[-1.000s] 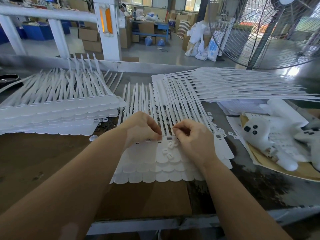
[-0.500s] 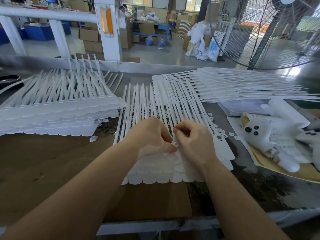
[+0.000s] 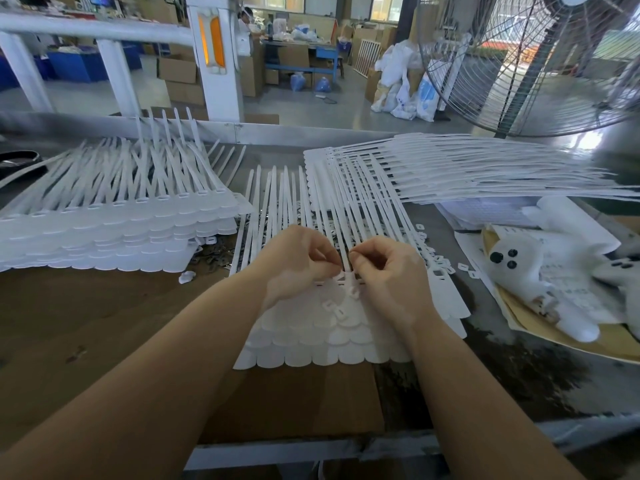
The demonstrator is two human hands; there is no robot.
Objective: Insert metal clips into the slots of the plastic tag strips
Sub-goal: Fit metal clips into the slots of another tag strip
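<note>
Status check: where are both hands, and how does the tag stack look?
Left hand and right hand fingertips together at the slot row of the centre tag stack. What they pinch is too small to tell. Loose white bits on the stack.

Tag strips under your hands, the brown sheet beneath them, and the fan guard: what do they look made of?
Tag strips: likely matte white plastic, thin and uniformly coloured. Brown sheet: probably cardboard, dull and flat, with a straight cut edge. Fan guard: seemingly metal wire, thin grey spokes and rings with a slight shine.

Cluttered warehouse floor (image 3: 304,109), standing fan (image 3: 540,64)
</note>
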